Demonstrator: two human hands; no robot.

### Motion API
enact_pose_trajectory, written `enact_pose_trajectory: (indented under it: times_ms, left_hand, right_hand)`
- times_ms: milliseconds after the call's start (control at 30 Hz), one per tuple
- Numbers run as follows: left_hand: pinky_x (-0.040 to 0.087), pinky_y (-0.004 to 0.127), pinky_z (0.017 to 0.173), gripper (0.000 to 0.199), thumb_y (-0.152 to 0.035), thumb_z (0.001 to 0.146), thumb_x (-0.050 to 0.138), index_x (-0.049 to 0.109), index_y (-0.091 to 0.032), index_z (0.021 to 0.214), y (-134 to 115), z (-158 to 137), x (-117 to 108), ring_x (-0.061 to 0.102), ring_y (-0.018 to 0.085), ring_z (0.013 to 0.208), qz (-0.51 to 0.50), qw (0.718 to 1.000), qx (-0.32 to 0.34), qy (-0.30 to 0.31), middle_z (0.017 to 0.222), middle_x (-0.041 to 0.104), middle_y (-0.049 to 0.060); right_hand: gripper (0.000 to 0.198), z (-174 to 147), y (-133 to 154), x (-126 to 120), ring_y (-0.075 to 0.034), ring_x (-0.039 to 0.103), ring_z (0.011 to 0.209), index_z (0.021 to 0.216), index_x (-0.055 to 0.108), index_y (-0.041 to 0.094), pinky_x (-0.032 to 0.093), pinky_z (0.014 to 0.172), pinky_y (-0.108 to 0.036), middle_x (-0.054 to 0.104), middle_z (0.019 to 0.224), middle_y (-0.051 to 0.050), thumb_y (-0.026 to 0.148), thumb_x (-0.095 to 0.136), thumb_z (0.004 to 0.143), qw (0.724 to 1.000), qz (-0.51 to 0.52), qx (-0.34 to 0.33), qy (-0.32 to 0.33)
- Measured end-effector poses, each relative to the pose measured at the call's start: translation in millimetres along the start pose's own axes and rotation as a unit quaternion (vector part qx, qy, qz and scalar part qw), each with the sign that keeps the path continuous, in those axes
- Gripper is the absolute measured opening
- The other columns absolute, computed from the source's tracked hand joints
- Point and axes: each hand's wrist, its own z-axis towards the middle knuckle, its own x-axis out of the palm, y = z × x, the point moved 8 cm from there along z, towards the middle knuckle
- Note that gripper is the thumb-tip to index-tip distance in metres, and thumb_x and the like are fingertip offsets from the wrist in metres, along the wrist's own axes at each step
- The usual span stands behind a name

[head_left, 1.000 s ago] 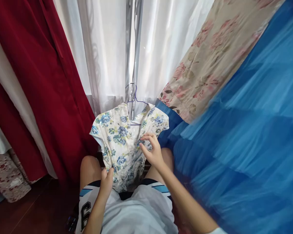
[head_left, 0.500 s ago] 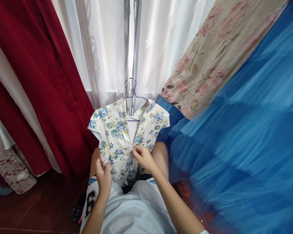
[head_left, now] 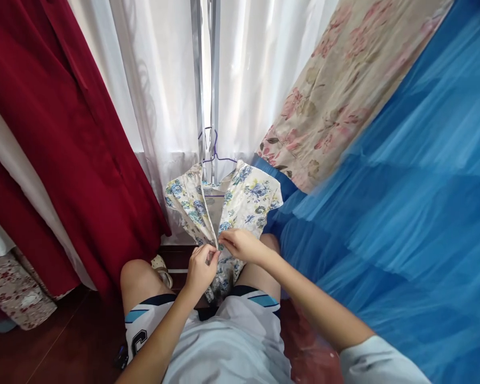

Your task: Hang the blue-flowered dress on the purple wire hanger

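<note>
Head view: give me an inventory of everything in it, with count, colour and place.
Floral garment: one, white with blue flowers, on hanger, between knees
Hanger: one clear, purple, at garment's neckline
Metal bars: two, grey, top centre
Curtain fabric: count unclear, white, behind bars
Red fabric: two panels, left
Beige floral fabric: one, upper right
Tulle: layered, blue, right
Flowered fabric: pale with red, lower left
Floor: reddish brown, below
Shorts: white, dark-and-blue trim
Shirt: one, pale, bottom centre
Legs: two, bare
Left hand, right hand: bare, pinching garment's front
</note>
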Motion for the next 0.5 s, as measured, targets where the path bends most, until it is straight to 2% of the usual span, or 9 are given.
enact_pose_trajectory:
  times_ms: [67,167,267,400,500]
  left_hand:
    - [0.039,0.029,0.071,0.017,-0.026,0.093,0.052,0.054,-0.021,0.077,-7.9,3.2,1.7,0.055,0.019,0.073,0.022,0.999,0.016,0.041,0.073,0.060,0.003]
    - [0.039,0.028,0.068,0.015,-0.021,0.091,0.050,0.054,-0.021,0.077,-21.5,8.3,7.1,0.059,0.018,0.074,0.073,0.990,0.035,0.111,0.077,0.065,0.004]
    - [0.036,0.029,0.062,0.013,-0.019,0.089,0.049,0.059,-0.021,0.082,-32.3,15.1,12.0,0.062,0.021,0.073,0.149,0.975,0.041,0.160,0.081,0.067,0.006]
    - [0.036,0.031,0.060,0.015,-0.015,0.084,0.052,0.066,-0.018,0.090,-30.2,21.3,24.0,0.066,0.026,0.073,0.239,0.942,0.039,0.231,0.080,0.070,0.011]
    - [0.040,0.030,0.062,0.012,-0.019,0.084,0.057,0.069,-0.019,0.085,-18.6,33.3,26.7,0.066,0.024,0.072,0.172,0.945,0.028,0.278,0.075,0.070,0.009]
  right_hand:
    - [0.020,17.8,-12.2,-23.6,-0.018,0.054,0.065,0.079,0.059,0.019,0.030,0.061,-0.027,0.063,0.070,-0.005,0.026,0.047,0.094,0.999,-0.037,0.012,-0.035]
    - [0.023,53.4,-34.5,-73.2,-0.020,0.055,0.065,0.083,0.061,0.019,0.027,0.061,-0.028,0.065,0.073,-0.006,0.029,0.045,0.095,0.985,-0.082,0.075,-0.135]
    - [0.021,93.0,-40.8,-110.2,-0.021,0.056,0.069,0.084,0.063,0.018,0.026,0.062,-0.028,0.067,0.077,-0.008,0.026,0.046,0.093,0.975,-0.097,0.075,-0.186]
    - [0.024,124.3,-42.1,-138.5,-0.022,0.055,0.071,0.082,0.064,0.017,0.026,0.062,-0.029,0.066,0.077,-0.009,0.025,0.044,0.092,0.964,-0.088,0.090,-0.236]
    - [0.021,126.1,-42.7,-149.0,-0.022,0.054,0.071,0.081,0.062,0.017,0.028,0.063,-0.029,0.064,0.075,-0.007,0.027,0.045,0.090,0.954,-0.050,0.105,-0.275]
